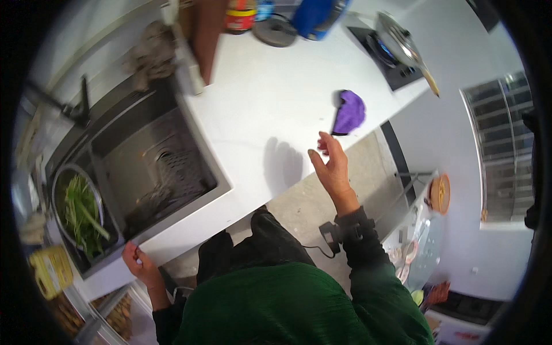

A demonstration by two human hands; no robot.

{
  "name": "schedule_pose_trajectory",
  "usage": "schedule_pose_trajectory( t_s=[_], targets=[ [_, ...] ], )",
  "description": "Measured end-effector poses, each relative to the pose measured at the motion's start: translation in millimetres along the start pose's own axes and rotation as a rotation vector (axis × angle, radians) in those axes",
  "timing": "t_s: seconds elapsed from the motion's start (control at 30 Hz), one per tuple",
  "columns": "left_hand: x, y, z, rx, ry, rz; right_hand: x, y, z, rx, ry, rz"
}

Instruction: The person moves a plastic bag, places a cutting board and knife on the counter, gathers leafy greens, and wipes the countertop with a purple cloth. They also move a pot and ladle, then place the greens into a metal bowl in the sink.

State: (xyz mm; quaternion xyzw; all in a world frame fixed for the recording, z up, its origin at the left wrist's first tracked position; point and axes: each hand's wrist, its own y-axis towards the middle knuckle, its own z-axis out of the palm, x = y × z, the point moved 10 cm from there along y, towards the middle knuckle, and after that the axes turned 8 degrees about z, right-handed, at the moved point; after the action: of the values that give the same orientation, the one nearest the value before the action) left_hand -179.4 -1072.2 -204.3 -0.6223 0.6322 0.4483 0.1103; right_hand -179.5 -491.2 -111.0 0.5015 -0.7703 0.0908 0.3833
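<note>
My right hand (333,169) reaches over the front edge of the white counter (247,126), thumb and fingers apart, holding nothing. Just beyond its fingertips lies a crumpled purple cloth item (351,112) with black trim; a small gap seems to separate them. A dark device is strapped at my right wrist. At the counter's front edge, by the sink's left end, is my left hand (141,267), its fingers loosely bent with nothing visible in them. Close to it, a colander (56,198) of leafy greens (83,215) sits in the smaller basin.
The large sink basin (129,152) lies ahead left, below a black tap (80,109). A lidded pan (397,40) with a wooden handle sits on the gas hob at far right, blue flame beneath. Jars and a blue container (316,20) line the back. A yellow container (50,270) stands far left.
</note>
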Motion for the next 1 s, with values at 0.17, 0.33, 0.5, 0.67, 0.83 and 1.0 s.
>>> schedule_pose_trajectory(
  t_s=[0.17, 0.33, 0.5, 0.67, 0.83, 1.0],
  targets=[
    [-31, -8, 52, 0.023, 0.050, -0.012, -92, 64, -74, -0.197, -0.283, -0.045],
    [-46, -20, 62, 0.050, 0.292, 0.031, -177, 131, -60, -0.087, -0.435, -0.027],
    [-24, -22, 54, -0.059, 0.381, -0.121, -199, 142, -16, 0.046, -0.646, -0.091],
    [-37, -21, 58, -0.116, 0.511, -0.081, -158, 113, 14, 0.090, -0.652, -0.094],
    [-42, -20, 62, -0.157, 0.357, -0.076, -60, 75, 92, 0.140, -0.581, -0.245],
    [-46, -23, 56, -0.218, 0.132, -0.028, 34, 25, 165, 0.213, -0.481, -0.325]
  ],
)
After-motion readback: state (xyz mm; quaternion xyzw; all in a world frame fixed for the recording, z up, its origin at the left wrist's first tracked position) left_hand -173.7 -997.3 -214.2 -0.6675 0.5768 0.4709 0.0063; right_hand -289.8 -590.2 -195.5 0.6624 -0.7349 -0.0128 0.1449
